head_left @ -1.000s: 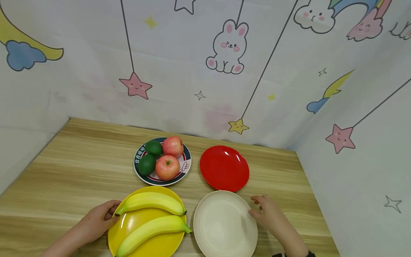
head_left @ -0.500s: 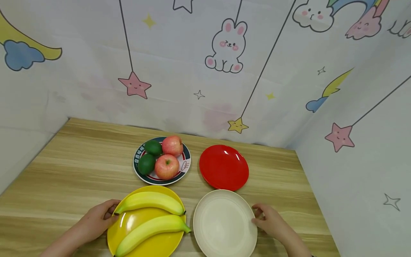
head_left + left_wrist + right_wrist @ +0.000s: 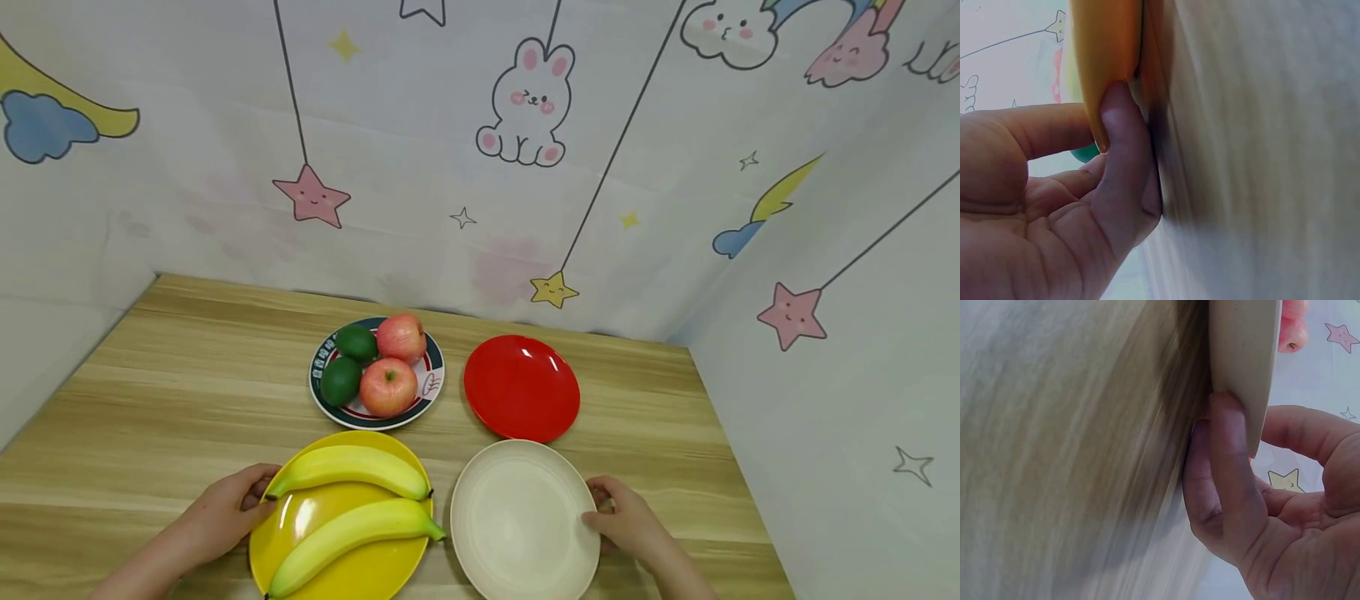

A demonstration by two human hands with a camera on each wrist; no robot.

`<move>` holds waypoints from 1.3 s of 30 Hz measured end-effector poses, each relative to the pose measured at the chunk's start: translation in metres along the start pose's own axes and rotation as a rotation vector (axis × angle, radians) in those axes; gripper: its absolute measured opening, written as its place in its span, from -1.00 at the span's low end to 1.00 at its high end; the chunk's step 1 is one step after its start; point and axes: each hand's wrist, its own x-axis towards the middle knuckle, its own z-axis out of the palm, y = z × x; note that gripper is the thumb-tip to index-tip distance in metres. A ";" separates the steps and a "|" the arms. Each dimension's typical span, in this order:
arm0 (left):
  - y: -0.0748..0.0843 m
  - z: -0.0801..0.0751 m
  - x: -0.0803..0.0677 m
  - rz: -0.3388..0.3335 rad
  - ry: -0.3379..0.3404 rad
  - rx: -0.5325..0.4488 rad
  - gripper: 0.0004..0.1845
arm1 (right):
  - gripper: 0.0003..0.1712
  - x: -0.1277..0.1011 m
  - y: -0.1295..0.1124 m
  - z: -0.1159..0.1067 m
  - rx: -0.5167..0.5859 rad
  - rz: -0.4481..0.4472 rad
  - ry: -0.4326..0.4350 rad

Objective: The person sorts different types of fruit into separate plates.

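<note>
My left hand (image 3: 225, 512) pinches the left rim of a yellow plate (image 3: 307, 512), thumb on top and fingers beneath, as the left wrist view shows. Two bananas (image 3: 352, 537) lie across that plate. On the right, a cream plate (image 3: 525, 521) has its right rim between the thumb and curled fingers of my right hand (image 3: 633, 525). In the right wrist view the fingertips press under the cream plate (image 3: 1244, 350), close to the tabletop.
Behind the yellow plate stands a patterned plate (image 3: 431, 385) with two apples (image 3: 388, 387) and two dark green fruits (image 3: 341, 381). A red plate (image 3: 521, 387) lies behind the cream one, very near its far rim. Printed cloth walls (image 3: 405, 250) border the wooden table (image 3: 187, 375).
My right hand has come from beside the cream plate onto its right rim and now grips it. The left hand stays on the yellow plate. The head view has shifted slightly.
</note>
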 end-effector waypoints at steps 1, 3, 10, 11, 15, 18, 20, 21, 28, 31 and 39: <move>0.000 0.000 0.000 0.009 -0.002 0.002 -0.60 | -0.52 0.000 -0.001 0.001 -0.011 -0.002 0.006; 0.000 0.000 0.000 0.013 -0.001 0.008 -0.60 | -0.53 0.001 -0.002 0.002 -0.032 -0.007 0.012; -0.001 -0.001 0.001 0.021 0.012 0.026 -0.60 | -0.56 0.002 -0.003 0.002 -0.077 -0.024 0.018; -0.001 -0.001 0.001 0.025 0.011 0.028 -0.60 | -0.56 0.002 -0.003 0.001 -0.084 -0.031 0.018; -0.001 -0.001 0.000 0.039 0.010 0.023 -0.62 | -0.56 0.003 -0.002 0.000 -0.095 -0.045 0.015; 0.000 -0.001 0.000 0.052 0.014 0.035 -0.63 | -0.55 0.004 -0.001 0.000 -0.091 -0.041 0.017; 0.000 -0.001 0.000 0.043 0.016 0.033 -0.63 | -0.55 0.004 0.000 0.000 -0.090 -0.041 0.017; 0.000 -0.001 0.000 0.037 0.018 0.035 -0.62 | -0.55 0.004 0.000 0.000 -0.090 -0.040 0.019; -0.001 0.000 -0.001 0.053 0.040 0.068 -0.61 | -0.57 0.004 0.000 0.002 -0.093 -0.045 0.034; 0.000 0.000 -0.001 0.044 0.047 0.073 -0.61 | -0.56 0.003 0.000 0.002 -0.091 -0.038 0.043; 0.002 0.000 -0.001 0.021 0.048 0.094 -0.59 | -0.58 0.003 0.001 0.003 -0.094 -0.054 0.048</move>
